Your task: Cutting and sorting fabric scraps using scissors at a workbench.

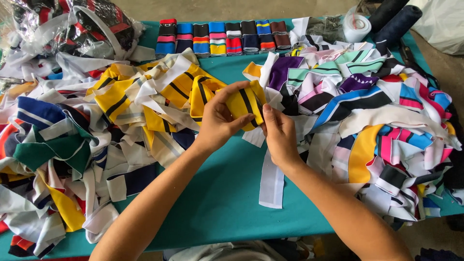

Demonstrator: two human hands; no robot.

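table (pixel 217 203): big one with a teal cover, most of it buried under fabric, bare strip down the middle
left heap (pixel 72 145): messy pile of cloth strips, lots of yellow with black stripes, plus white, navy, green and red
right heap (pixel 382 125): another pile, more mixed, with purple, mint, pink, blue, white and orange bits
plastic bag (pixel 77 24): clear, stuffed with more strips, sits at the far left corner
folded row (pixel 222 37): neat line of folded striped pieces along the far edge, between the bag and the tape
dark rolls (pixel 394 19): two of them, far right corner
tape roll (pixel 356 26): white, just beside the dark rolls
white strip (pixel 271 183): lies flat on the teal, under the right wrist
left hand (pixel 217 123): closed on the yellow piece, thumb across its front
right hand (pixel 280 135): fingertips pinching that same piece's right edge
yellow piece (pixel 244 104): yellow with black stripes, held up between both hands over the middle gap
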